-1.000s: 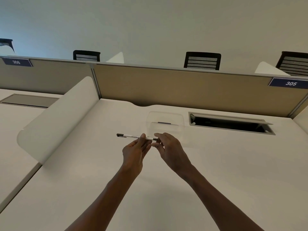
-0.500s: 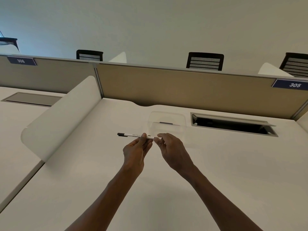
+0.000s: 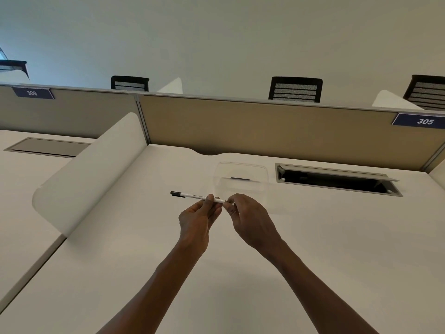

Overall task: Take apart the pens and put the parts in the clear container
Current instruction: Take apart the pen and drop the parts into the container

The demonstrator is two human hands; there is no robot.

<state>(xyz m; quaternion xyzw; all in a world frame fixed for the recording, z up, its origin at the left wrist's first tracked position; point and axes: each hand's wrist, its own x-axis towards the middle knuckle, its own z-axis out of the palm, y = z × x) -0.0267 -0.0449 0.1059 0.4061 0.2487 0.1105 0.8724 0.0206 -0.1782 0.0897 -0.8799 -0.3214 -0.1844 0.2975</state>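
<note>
A white pen (image 3: pixel 192 196) with a black tip at its left end lies level in the air above the white desk (image 3: pixel 313 249). My left hand (image 3: pixel 196 220) pinches the barrel near its right half. My right hand (image 3: pixel 248 219) pinches the pen's right end, where a small dark piece shows between the fingertips. Just behind the hands stands the clear container (image 3: pixel 241 180); a small dark pen part (image 3: pixel 240 178) lies inside it.
A white curved divider (image 3: pixel 91 174) rises on the left of the desk. An open cable hatch (image 3: pixel 334 180) is sunk into the desk right of the container. A tan partition (image 3: pixel 265 126) closes the back, with black chair backs behind it.
Both hands have stayed on the pen. My right fingertips have shifted slightly at the pen's right end. The camera view has drifted a little.
</note>
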